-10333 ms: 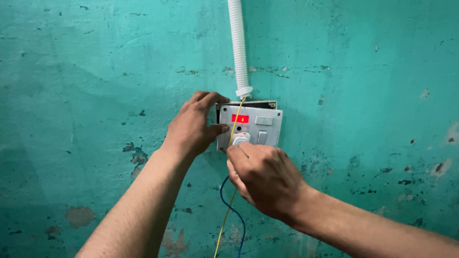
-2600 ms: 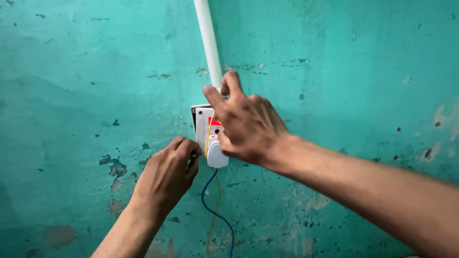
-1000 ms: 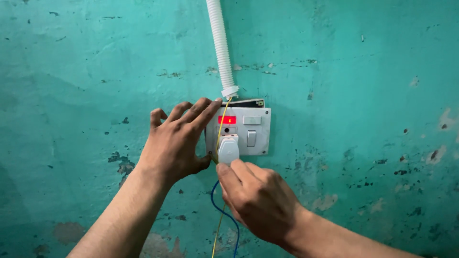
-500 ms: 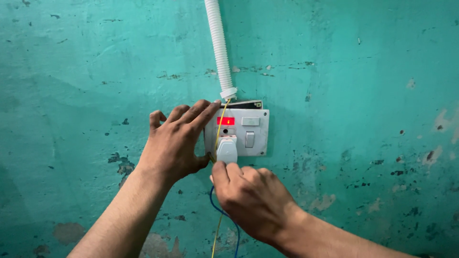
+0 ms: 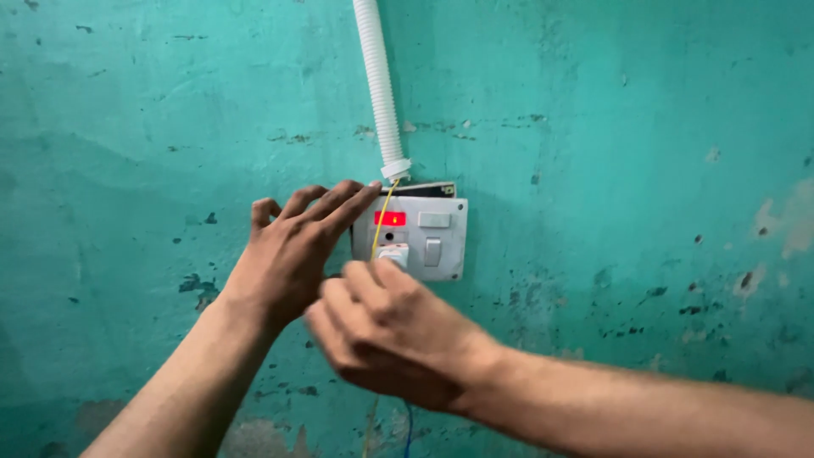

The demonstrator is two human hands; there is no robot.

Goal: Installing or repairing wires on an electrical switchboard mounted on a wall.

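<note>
A grey switch plate (image 5: 441, 246) with a lit red indicator (image 5: 390, 218) and rocker switches sits on a teal wall. My left hand (image 5: 292, 246) lies flat with fingers spread against the plate's left edge and the wall. My right hand (image 5: 390, 331) reaches up from below, its fingers closed around a white plug (image 5: 395, 253) seated in the plate's socket; only the plug's top shows. A thin yellow wire (image 5: 381, 216) runs down across the plate from the conduit's end.
A white corrugated conduit (image 5: 381, 93) drops down the wall into the dark box (image 5: 428, 188) behind the plate. A blue wire (image 5: 408, 421) hangs below my right hand. The teal wall (image 5: 636, 170) is chipped and stained.
My right hand has moved up over the white plug, covering most of it. My left hand stays pressed on the plate's left side.
</note>
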